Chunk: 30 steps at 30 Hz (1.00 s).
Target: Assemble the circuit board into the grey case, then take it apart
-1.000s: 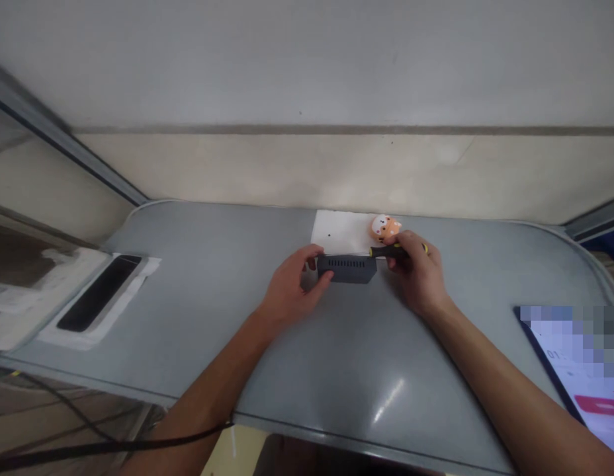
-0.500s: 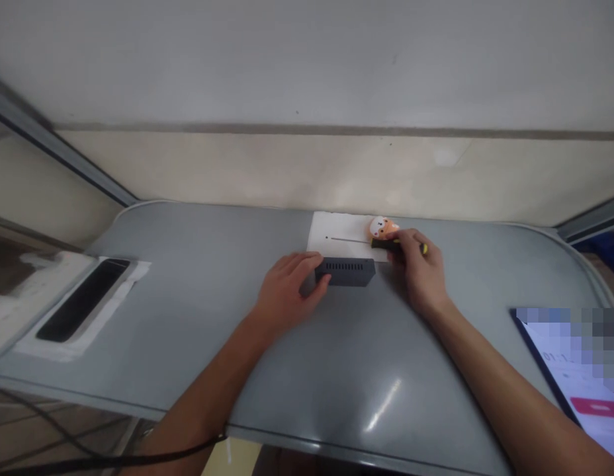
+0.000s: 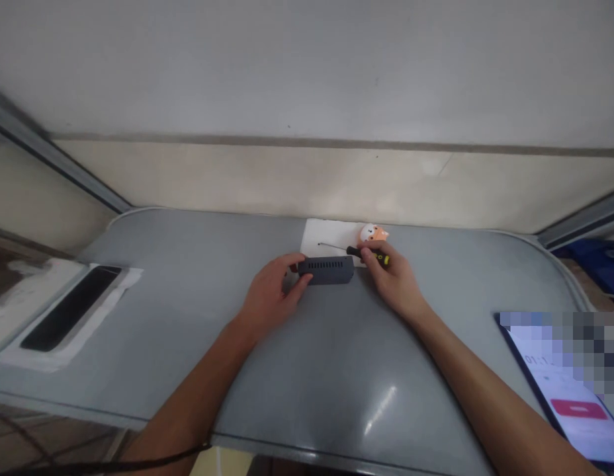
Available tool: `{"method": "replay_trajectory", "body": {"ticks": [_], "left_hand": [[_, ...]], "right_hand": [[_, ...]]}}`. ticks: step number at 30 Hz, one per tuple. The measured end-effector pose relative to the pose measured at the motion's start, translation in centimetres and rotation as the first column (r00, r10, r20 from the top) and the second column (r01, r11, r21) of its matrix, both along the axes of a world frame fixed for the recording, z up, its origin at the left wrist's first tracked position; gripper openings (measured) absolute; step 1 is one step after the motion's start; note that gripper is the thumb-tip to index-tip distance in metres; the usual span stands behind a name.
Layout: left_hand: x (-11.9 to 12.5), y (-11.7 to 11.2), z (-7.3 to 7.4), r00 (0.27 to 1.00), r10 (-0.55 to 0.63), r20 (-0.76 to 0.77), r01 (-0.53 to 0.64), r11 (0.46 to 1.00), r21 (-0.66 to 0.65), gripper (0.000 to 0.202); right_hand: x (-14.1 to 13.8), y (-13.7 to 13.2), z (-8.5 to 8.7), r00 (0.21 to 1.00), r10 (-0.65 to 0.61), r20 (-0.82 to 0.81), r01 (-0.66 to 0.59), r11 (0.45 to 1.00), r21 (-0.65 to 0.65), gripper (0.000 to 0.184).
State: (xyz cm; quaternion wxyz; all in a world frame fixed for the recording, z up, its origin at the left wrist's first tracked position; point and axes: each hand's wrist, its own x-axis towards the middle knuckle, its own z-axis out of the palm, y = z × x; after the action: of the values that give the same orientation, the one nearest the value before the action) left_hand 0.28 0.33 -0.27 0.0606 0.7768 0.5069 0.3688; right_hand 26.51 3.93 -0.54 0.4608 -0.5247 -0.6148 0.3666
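Observation:
My left hand [image 3: 277, 287] grips the left end of a dark grey box [image 3: 329, 272] with a row of slots along its upper part; thumb and fingers pinch it on the grey table. In my right hand [image 3: 394, 274] is a screwdriver [image 3: 354, 251] with a black and yellow handle. Its thin shaft points left over a white sheet [image 3: 314, 231], and the tip is at a small dark speck, perhaps a screw, on that sheet. Just behind my right fingers sits a small orange and white animal figure [image 3: 371, 233].
A tablet or phone [image 3: 560, 390] with a lit screen lies at the right edge of the grey table [image 3: 188, 297]. To the left, a black oblong panel [image 3: 71, 311] rests on a white surround. A pale wall [image 3: 247, 175] runs along the back. A dark cable [image 3: 153, 457] crosses the lower left.
The screwdriver has turned, its handle now tilting toward me and its tip reaching the dark speck. The view has shifted slightly. My left hand still holds the box.

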Motion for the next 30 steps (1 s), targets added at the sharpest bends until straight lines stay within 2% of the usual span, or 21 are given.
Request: {"method": "replay_trajectory", "body": {"ticks": [4, 9, 12, 16, 20, 25, 27, 30], "left_hand": [[-0.1, 0.1, 0.2, 1.0, 0.026, 0.006, -0.026, 0.995, -0.093, 0.029], [0.0, 0.3, 0.0, 1.0, 0.001, 0.0, -0.001, 0.996, -0.091, 0.032], [0.0, 0.3, 0.0, 1.0, -0.012, -0.006, 0.011, 0.995, -0.104, 0.035], [0.2, 0.3, 0.0, 1.0, 0.0, -0.002, 0.0, 0.996, -0.092, 0.039], [0.3, 0.2, 0.1, 1.0, -0.001, -0.013, 0.001, 1.0, 0.007, 0.046], [1.2, -0.1, 0.8, 0.994, 0.003, -0.111, 0.029, 0.957, 0.288, 0.037], [2.1, -0.2, 1.0, 0.986, -0.026, -0.164, 0.077, 0.946, 0.315, 0.039], [3.7, 0.1, 1.1, 0.974, -0.066, -0.218, 0.132, 0.944, 0.301, 0.043]], "right_hand": [[0.1, 0.2, 0.2, 0.998, -0.019, -0.057, 0.018, 1.0, -0.022, 0.038], [0.9, 0.5, 0.3, 0.97, -0.095, -0.224, 0.069, 0.991, -0.118, 0.04], [1.2, 0.7, 0.6, 0.9, -0.133, -0.415, 0.056, 0.98, -0.193, 0.042], [1.6, 1.1, 1.2, 0.792, -0.155, -0.591, 0.052, 0.981, -0.187, 0.041], [2.7, 1.8, 1.5, 0.699, -0.208, -0.684, 0.09, 0.975, -0.205, 0.028], [3.7, 2.3, 1.5, 0.53, -0.267, -0.805, 0.06, 0.958, -0.279, 0.019], [3.6, 2.2, 1.5, 0.489, -0.27, -0.829, 0.034, 0.956, -0.291, 0.018], [3.3, 2.0, 1.6, 0.469, -0.273, -0.84, 0.021, 0.954, -0.298, 0.017]]}}
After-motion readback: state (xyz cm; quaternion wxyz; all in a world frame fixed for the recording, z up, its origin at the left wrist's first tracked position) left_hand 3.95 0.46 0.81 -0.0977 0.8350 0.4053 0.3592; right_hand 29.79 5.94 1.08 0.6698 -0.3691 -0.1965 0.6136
